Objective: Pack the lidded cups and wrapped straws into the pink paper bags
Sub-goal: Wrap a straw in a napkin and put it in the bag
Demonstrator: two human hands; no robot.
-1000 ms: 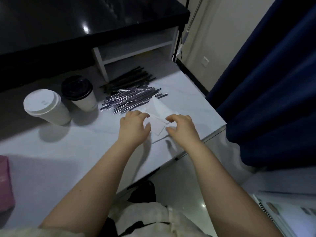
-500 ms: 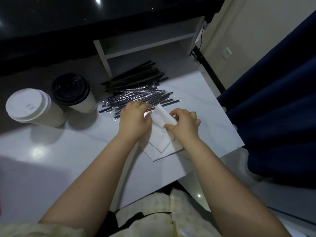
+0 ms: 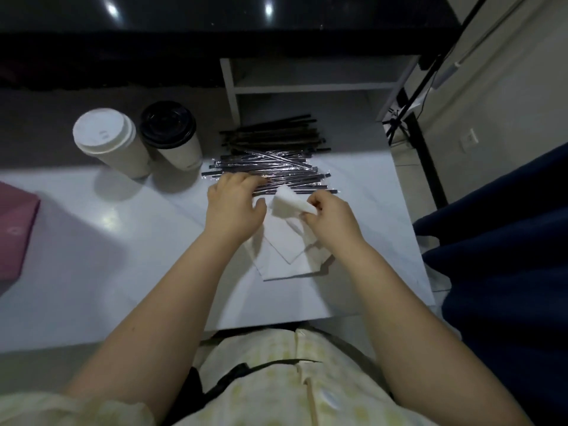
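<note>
Worktop (image 3: 92, 272), pale and glossy, fills most of the head view, with the person's two bare forearms reaching out over it from below.

The left hand (image 3: 233, 207) lies palm down, its fingers bent over the near edge of the straws (image 3: 285, 170). I cannot tell whether its grip has closed on any of them or merely rests there. The right hand (image 3: 332, 216) has its grip pinched on a white napkin (image 3: 289, 204), thumb and fingertips holding one end so the sheet stands up off the surface, just beside the left thumb.

Under both hands lies a loose stack of napkins (image 3: 285, 250), flat and fanned, corners pointing toward the person.

The straws sit in a shiny wrapped heap straight ahead of the hands, lying crosswise. Behind them, touching the heap, is a second pile of dark straws (image 3: 273, 133), close to the foot of a white shelf (image 3: 307, 84).

To the left of the straws stand two cups side by side, touching or nearly so: the black-lid cup (image 3: 169, 130) nearer the straws and the white-lid cup (image 3: 104, 139) beyond it. Both are upright with lids on.

A pink bag (image 3: 15, 229) lies at the far left edge, well apart from the cups, only partly in sight.

A dark blue curtain (image 3: 507, 241) hangs on the right, past the worktop's edge
</note>
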